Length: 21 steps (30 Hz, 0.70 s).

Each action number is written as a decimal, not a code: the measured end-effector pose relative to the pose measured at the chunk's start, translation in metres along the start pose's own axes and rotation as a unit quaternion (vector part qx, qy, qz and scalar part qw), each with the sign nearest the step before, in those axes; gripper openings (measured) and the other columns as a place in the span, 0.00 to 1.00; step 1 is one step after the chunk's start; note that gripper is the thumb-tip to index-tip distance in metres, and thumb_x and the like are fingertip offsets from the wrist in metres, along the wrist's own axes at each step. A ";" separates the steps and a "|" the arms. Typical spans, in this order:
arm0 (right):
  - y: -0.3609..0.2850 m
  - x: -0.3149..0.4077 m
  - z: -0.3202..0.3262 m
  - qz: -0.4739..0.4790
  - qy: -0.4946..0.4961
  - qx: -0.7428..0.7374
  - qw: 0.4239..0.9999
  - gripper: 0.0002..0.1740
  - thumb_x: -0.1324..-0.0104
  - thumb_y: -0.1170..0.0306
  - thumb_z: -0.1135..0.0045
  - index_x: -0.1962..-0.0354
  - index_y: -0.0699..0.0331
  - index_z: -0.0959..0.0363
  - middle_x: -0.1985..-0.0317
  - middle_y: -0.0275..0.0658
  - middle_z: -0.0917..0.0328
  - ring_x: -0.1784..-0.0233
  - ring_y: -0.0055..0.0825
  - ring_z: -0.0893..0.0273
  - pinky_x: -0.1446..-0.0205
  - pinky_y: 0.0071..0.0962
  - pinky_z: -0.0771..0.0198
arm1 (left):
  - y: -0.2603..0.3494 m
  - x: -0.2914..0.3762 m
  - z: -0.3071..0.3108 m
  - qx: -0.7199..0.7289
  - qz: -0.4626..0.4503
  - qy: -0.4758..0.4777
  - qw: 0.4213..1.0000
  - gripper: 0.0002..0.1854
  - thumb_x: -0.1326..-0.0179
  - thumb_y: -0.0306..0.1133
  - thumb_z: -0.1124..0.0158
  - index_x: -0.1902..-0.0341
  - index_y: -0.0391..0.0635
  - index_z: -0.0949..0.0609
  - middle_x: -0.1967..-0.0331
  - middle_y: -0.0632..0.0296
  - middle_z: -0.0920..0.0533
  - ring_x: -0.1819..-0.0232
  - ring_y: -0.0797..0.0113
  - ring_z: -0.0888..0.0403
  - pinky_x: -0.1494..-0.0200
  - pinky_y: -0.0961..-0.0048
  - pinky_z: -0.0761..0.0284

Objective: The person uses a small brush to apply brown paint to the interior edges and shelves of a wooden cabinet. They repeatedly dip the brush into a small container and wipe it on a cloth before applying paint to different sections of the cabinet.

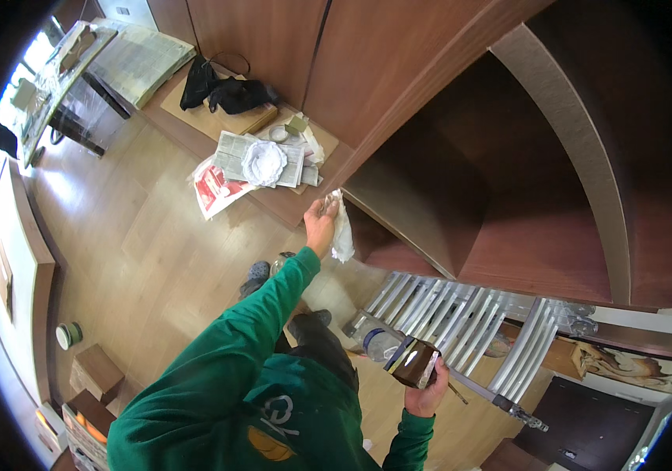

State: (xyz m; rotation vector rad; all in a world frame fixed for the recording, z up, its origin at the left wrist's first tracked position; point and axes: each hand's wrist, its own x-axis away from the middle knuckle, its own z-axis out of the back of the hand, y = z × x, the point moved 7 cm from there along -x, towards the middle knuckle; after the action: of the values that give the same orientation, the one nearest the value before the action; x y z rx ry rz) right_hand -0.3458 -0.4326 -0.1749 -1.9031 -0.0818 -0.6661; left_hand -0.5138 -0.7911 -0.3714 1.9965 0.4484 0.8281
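My left hand (320, 224), at the end of an outstretched green sleeve, is closed on a crumpled white cloth or paper (343, 235). The cloth's upper end is at the lower front edge of a brown wooden cabinet (412, 229); whether it touches cannot be told. Lower right, my right hand (427, 391) holds a small angular container (417, 360) with dark brown contents. A thin brush-like handle (458, 393) sticks out beside that hand; its other end is hidden. The cabinet's open dark compartments fill the upper right.
Newspapers (235, 154), a ruffled white cloth (264, 163) and a tape roll (278, 134) lie on a low ledge, with black fabric (238, 95) behind. An aluminium ladder (442, 312) and a clear plastic bottle (378, 344) are at right. A green-rimmed container (69, 335) stands on the floor.
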 end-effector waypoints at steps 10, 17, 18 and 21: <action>-0.033 -0.042 0.053 -0.022 -0.029 0.023 0.999 0.14 0.31 0.65 0.48 0.56 0.67 0.23 0.55 0.38 0.18 0.50 0.31 0.21 0.43 0.33 0.28 | -0.048 0.029 -0.059 0.069 -0.049 0.071 0.994 0.03 0.35 0.26 0.37 0.61 0.42 0.22 0.69 0.67 0.20 0.67 0.78 0.25 0.63 0.76 0.27; -0.038 -0.062 0.060 -0.024 -0.046 0.020 0.998 0.13 0.32 0.66 0.47 0.57 0.67 0.22 0.57 0.39 0.17 0.53 0.31 0.20 0.44 0.32 0.27 | -0.090 0.089 -0.115 0.043 -0.033 0.053 0.997 0.04 0.37 0.26 0.35 0.62 0.40 0.22 0.70 0.67 0.20 0.66 0.76 0.26 0.62 0.74 0.27; -0.038 -0.064 0.062 -0.025 -0.048 0.020 0.998 0.13 0.32 0.66 0.47 0.58 0.67 0.22 0.57 0.39 0.17 0.53 0.30 0.20 0.44 0.32 0.27 | -0.098 0.099 -0.125 0.020 -0.013 0.018 1.000 0.05 0.37 0.27 0.34 0.63 0.40 0.22 0.70 0.67 0.20 0.66 0.77 0.26 0.62 0.74 0.28; -0.044 -0.063 0.074 -0.013 -0.035 0.027 0.999 0.12 0.32 0.66 0.46 0.58 0.66 0.23 0.56 0.39 0.18 0.51 0.29 0.21 0.42 0.32 0.28 | -0.117 0.129 -0.130 -0.012 0.102 -0.086 0.991 0.07 0.38 0.31 0.31 0.62 0.41 0.18 0.69 0.68 0.19 0.68 0.76 0.25 0.65 0.73 0.28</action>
State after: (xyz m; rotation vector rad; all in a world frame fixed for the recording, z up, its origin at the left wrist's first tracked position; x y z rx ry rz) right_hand -0.3842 -0.3342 -0.1895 -1.8762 -0.1688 -0.6087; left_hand -0.5132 -0.5738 -0.3739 2.0946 0.1353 0.7713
